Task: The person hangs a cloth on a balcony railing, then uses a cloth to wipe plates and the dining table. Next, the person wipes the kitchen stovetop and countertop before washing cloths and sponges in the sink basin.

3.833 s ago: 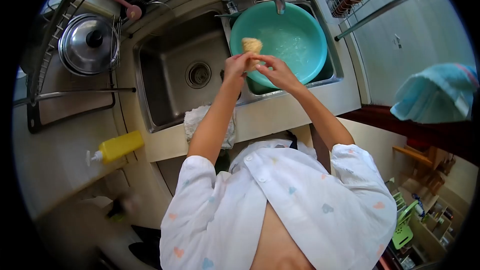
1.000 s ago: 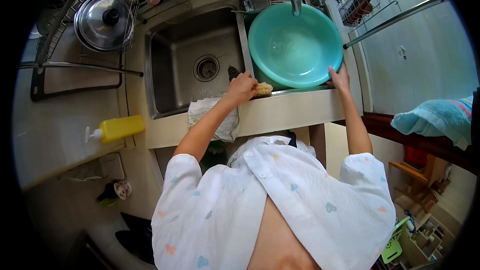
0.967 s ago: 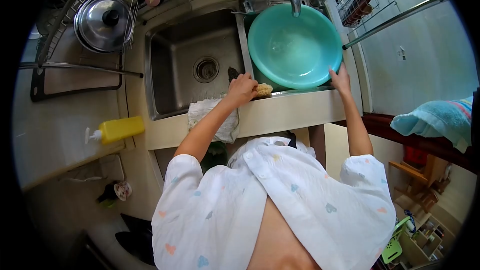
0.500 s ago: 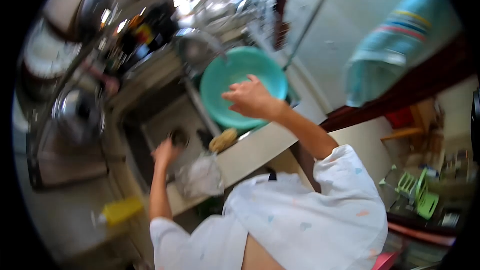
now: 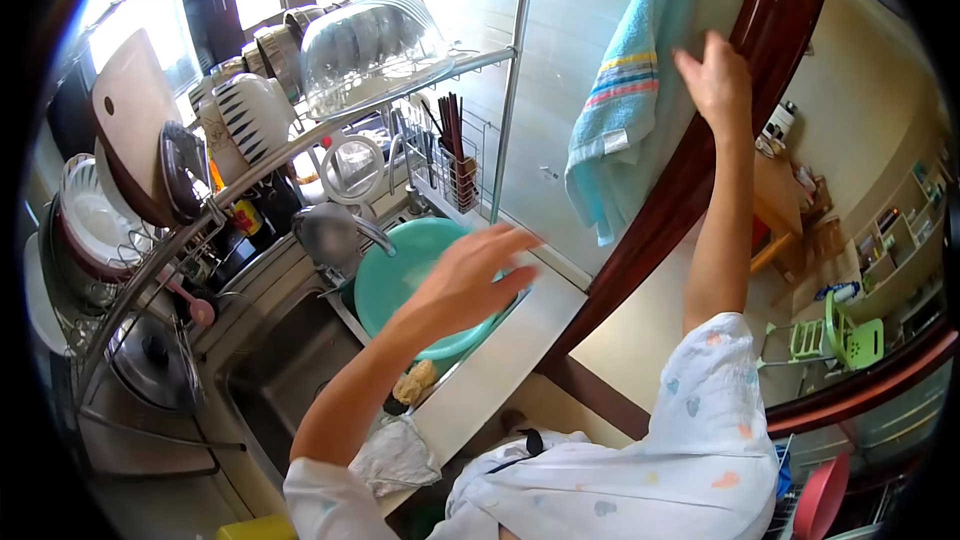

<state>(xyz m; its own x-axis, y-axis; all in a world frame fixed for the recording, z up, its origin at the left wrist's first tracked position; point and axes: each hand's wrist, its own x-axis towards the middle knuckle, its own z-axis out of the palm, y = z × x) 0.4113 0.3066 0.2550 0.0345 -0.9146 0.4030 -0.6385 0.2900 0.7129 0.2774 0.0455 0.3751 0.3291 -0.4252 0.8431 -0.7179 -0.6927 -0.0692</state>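
Observation:
My right hand (image 5: 718,83) is raised beside the blue towel (image 5: 622,90) hanging on the wall at the right. Its thumb and fingers are apart, with nothing seen in them; whether a fingertip touches the towel I cannot tell. The towel has yellow, dark blue and pink stripes. My left hand (image 5: 468,278) is stretched out over the green basin (image 5: 385,290), slightly blurred, fingers extended and thumb apart, holding nothing. It covers part of the basin, which stands beside the steel sink (image 5: 290,365) under a curved faucet (image 5: 376,236).
A yellowish sponge (image 5: 416,381) and a white cloth (image 5: 393,455) lie along the counter's front edge. Above the sink, a metal dish rack (image 5: 400,88) carries bowls and glassware. Chopsticks (image 5: 452,135) stand in a wire holder. A dark red door frame (image 5: 690,175) runs along the right.
My right hand has moved from above the basin up to the towel. My left hand has risen from the sink and swung right over the basin. The view has shifted.

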